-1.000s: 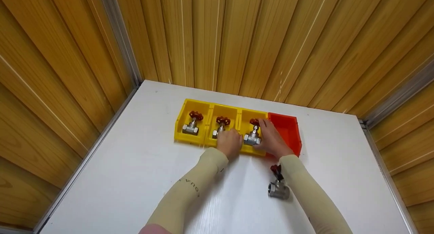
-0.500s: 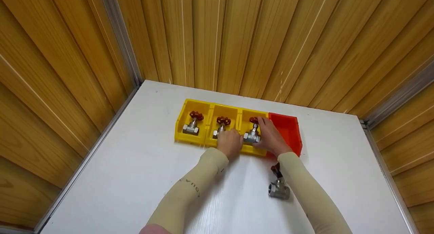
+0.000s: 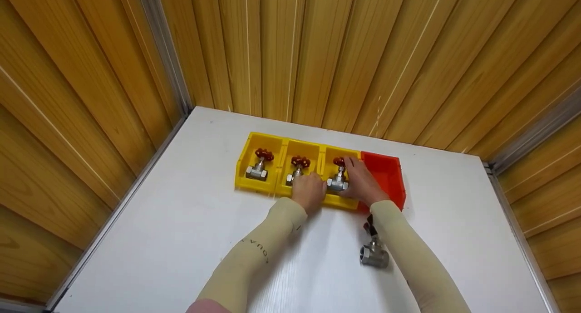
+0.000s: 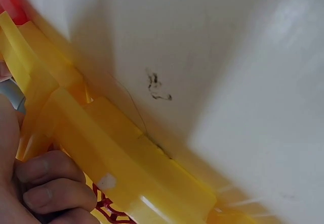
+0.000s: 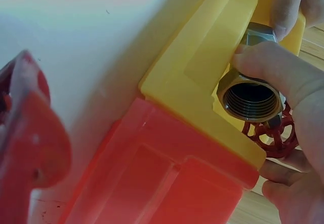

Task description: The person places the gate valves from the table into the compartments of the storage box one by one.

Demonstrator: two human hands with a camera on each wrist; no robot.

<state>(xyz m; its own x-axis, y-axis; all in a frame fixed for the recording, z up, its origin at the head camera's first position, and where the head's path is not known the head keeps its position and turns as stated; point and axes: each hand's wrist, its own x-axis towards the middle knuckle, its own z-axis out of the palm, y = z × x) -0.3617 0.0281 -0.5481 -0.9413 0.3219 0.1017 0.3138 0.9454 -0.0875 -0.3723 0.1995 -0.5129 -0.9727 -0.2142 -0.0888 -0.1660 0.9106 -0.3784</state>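
Observation:
Three yellow bins each hold a metal valve with a red handwheel. My right hand (image 3: 363, 181) grips the valve (image 3: 338, 180) in the third yellow bin (image 3: 342, 203). In the right wrist view its thumb lies along the valve's threaded body (image 5: 250, 100), fingers by the red handwheel (image 5: 276, 138). My left hand (image 3: 308, 190) grips the divider between the second and third bins, fingers (image 4: 55, 188) curled on the second bin's side and thumb near the held valve's end. It partly covers the valve (image 3: 297, 170) in the second bin.
Another valve (image 3: 258, 168) stands in the leftmost bin. A red bin (image 3: 390, 179) adjoins the row on the right. On the white table (image 3: 150, 240), a loose valve (image 3: 374, 254) with a red and black handle lies beside the right forearm. Wood-patterned walls (image 3: 290, 54) enclose the table.
My right hand has shifted slightly on the valve in the third bin, and the right forearm has moved a little left. The left hand keeps its place.

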